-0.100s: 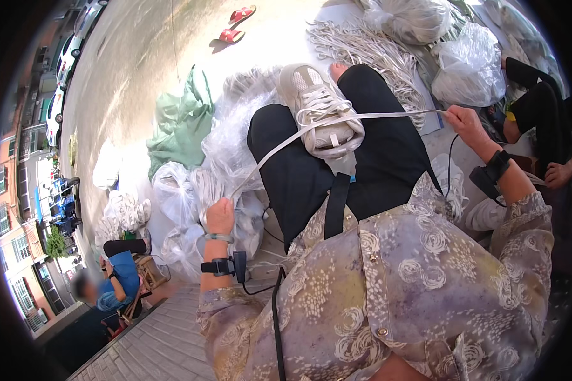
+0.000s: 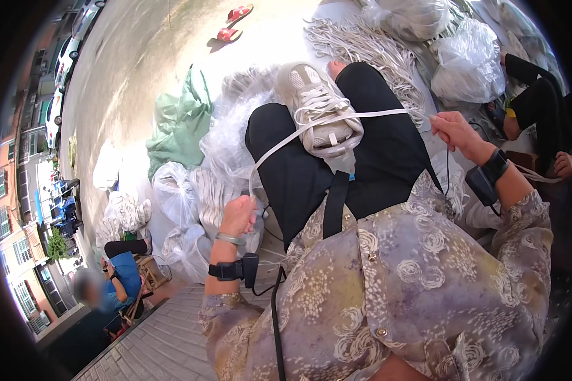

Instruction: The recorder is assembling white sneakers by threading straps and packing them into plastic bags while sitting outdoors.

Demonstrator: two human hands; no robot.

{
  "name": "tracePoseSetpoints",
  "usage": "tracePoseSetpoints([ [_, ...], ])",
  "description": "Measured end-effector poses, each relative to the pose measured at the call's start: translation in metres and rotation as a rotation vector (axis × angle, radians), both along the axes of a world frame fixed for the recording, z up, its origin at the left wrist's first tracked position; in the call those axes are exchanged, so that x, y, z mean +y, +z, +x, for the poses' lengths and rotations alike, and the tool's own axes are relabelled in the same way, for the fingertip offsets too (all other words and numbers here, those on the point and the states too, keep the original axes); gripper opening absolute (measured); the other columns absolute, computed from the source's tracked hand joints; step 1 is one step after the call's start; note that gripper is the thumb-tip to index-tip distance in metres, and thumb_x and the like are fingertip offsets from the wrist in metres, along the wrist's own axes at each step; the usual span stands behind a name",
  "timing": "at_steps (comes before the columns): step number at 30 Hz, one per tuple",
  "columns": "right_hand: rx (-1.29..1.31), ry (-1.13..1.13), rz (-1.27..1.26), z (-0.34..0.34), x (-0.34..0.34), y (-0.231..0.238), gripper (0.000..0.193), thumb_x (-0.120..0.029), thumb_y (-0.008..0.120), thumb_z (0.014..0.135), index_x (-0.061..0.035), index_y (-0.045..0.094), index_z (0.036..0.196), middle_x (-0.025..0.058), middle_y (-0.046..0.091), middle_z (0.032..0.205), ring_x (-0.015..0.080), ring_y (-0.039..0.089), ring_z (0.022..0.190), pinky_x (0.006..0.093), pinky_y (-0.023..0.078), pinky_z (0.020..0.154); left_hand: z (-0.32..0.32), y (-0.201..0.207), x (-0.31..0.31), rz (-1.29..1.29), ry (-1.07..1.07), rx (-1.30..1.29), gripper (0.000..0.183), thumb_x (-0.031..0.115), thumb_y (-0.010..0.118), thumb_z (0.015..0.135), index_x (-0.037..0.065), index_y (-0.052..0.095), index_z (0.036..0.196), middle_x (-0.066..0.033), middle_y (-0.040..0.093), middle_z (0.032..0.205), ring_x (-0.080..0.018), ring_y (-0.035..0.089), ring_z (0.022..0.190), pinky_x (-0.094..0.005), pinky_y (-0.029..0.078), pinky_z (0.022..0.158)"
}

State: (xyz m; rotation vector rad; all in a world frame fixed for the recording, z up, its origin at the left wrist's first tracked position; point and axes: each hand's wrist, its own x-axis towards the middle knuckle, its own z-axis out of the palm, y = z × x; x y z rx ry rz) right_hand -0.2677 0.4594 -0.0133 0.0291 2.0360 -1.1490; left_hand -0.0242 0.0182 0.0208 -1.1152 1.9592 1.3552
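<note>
A pale beige and white sneaker (image 2: 329, 136) sits between my black-trousered knees, its toe pointing away from me and its opening toward me. Its flat white shoelace (image 2: 278, 147) stretches out to both sides. On the left, the lace runs over my thigh to my left hand (image 2: 238, 214), whose fingers are closed on it. Toward the right, the other stretch reaches to the pinched fingertips of my right hand (image 2: 456, 132); its last bit is faint against the bright ground. A dark strap (image 2: 337, 206) runs from near the shoe's heel to my waist.
Clear plastic bags (image 2: 179, 190) of white laces lie left, beside a green cloth sack (image 2: 183, 124). Loose laces (image 2: 368, 60) spread ahead, with more bags (image 2: 467, 63) beyond. Red slippers (image 2: 229, 34) lie far off. Another person's hand (image 2: 564, 165) is at right; someone sits lower left (image 2: 121, 279).
My right hand has moved left toward the shoe, and my left hand has shifted slightly right and up. The lace hangs less taut than before. The shoe stays in place.
</note>
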Motion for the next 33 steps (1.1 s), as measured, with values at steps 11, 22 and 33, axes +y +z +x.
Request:
tracePoseSetpoints([
  [11, -0.201, 0.072, -0.532, 0.02, -0.12, 0.01, 0.014, -0.019, 0.054, 0.086, -0.0068, 0.059, 0.088, -0.0029, 0.057, 0.074, 0.0044, 0.05, 0.061, 0.0195, 0.042, 0.055, -0.106, 0.008, 0.081, 0.655, 0.018, 0.266, 0.018, 0.019, 0.044, 0.092, 0.004, 0.045, 0.102, -0.0056, 0.054, 0.063, -0.0059, 0.037, 0.035, -0.0227, 0.043, 0.041],
  [22, -0.011, -0.157, -0.614, 0.018, -0.126, -0.005, 0.014, -0.017, 0.06, 0.083, -0.0075, 0.063, 0.093, -0.0052, 0.057, 0.074, 0.0024, 0.049, 0.064, 0.0171, 0.04, 0.053, -0.118, 0.006, 0.092, 0.358, 0.103, 0.43, 0.022, 0.024, 0.046, 0.09, 0.004, 0.052, 0.085, -0.0074, 0.056, 0.063, -0.0087, 0.048, 0.04, -0.0242, 0.048, 0.045],
  [33, 0.109, -0.245, -0.652, 0.024, -0.137, -0.01, 0.002, -0.009, 0.058, 0.08, -0.0078, 0.057, 0.079, -0.0048, 0.052, 0.067, 0.0028, 0.047, 0.058, 0.0169, 0.038, 0.051, -0.109, 0.005, 0.112, 0.22, 0.177, 0.594, 0.025, 0.024, 0.05, 0.09, 0.001, 0.057, 0.084, -0.0043, 0.056, 0.066, -0.0089, 0.052, 0.044, -0.019, 0.043, 0.042],
])
